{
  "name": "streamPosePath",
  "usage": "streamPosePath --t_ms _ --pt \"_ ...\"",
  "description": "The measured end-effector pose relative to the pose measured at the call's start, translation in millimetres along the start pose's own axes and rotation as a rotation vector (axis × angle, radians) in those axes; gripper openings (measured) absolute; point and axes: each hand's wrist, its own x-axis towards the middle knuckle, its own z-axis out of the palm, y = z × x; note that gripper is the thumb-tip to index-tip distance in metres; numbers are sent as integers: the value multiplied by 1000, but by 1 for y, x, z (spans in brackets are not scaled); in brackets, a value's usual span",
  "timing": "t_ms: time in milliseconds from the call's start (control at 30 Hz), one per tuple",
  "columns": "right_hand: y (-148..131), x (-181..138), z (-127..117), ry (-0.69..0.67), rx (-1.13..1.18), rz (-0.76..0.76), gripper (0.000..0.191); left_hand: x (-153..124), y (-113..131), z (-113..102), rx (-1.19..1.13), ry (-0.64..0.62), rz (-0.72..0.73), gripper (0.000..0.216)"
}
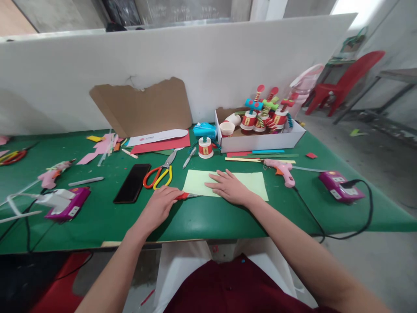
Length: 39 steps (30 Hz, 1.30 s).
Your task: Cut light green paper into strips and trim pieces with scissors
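Observation:
A pale green sheet of paper [254, 181] lies on the green table in front of me. My right hand [228, 187] rests on it, palm down with the fingers spread. My left hand [165, 202] is closed around a red-handled craft knife [184, 196], whose thin blade points right along the near edge of the sheet. Most of the handle is hidden under the fingers. Just beyond my left hand are scissors [164, 169] with one orange and one yellow handle. A pen [189, 158] lies past the paper's far left corner.
A white box [260, 142] of paper-cup figures stands at the back; another cup figure [205, 148] is beside it. Pink glue guns lie right [282, 170] and left [54, 174], with cords trailing. A phone [132, 183] lies left. Cardboard [146, 106] leans against the white partition.

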Motion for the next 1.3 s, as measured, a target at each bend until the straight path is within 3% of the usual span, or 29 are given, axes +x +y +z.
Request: streamPosePath --t_ms 267,600,1300 --pt "-1 0 -1 -17 -3 3 42 -1 0 1 34 58 74 28" --pt "0 0 1 2 -10 -4 42 -1 12 5 -1 38 -6 30" --pt "2 2 3 2 -9 -12 42 0 24 6 -19 39 -18 29"
